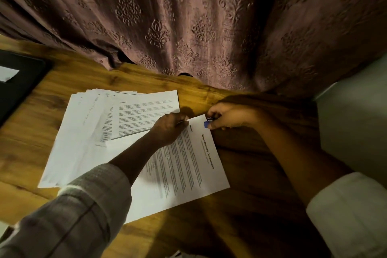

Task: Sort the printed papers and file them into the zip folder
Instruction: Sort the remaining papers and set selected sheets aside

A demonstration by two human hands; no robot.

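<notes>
Pinching blue binder clip (206,124) with right hand (230,117) at corner of internship document (188,165); gripping its top edge with curled left hand (167,130)

- Single head-worn wide-angle view, facing forward and steeply down onto a wooden table (41,115).
- Close: papers (188,163) sit mid-frame; curtain (188,16) fills the top.
</notes>
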